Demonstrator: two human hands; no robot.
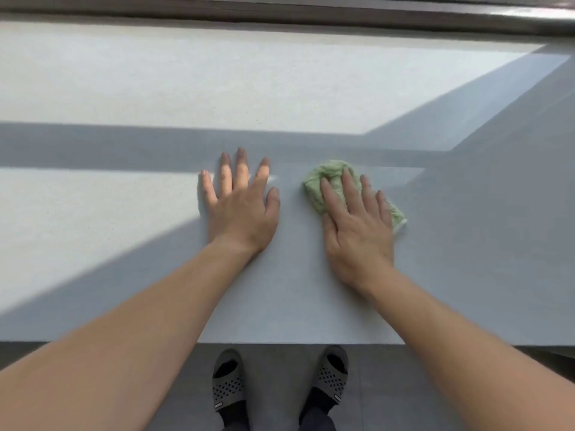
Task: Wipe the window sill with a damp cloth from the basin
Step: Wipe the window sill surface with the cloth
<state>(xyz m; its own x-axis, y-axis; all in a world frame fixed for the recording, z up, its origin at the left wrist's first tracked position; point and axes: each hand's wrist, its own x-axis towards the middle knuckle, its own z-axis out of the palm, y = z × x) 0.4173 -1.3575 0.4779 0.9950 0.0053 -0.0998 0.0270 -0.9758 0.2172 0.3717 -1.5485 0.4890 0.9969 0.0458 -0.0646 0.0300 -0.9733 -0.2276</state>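
Note:
A wide pale grey window sill [130, 88] fills most of the head view, crossed by bands of sunlight and shadow. A bunched green cloth [323, 178] lies on it just right of centre. My right hand [357, 225] presses flat on the cloth with straight fingers, covering its near half. My left hand [239, 203] rests flat on the bare sill to the left of the cloth, fingers spread, a short gap between thumb and cloth. No basin is in view.
A dark window frame [280, 10] runs along the far edge of the sill. The sill's near edge [295, 343] ends above a grey floor, where my two feet in dark perforated slippers [228, 384] stand.

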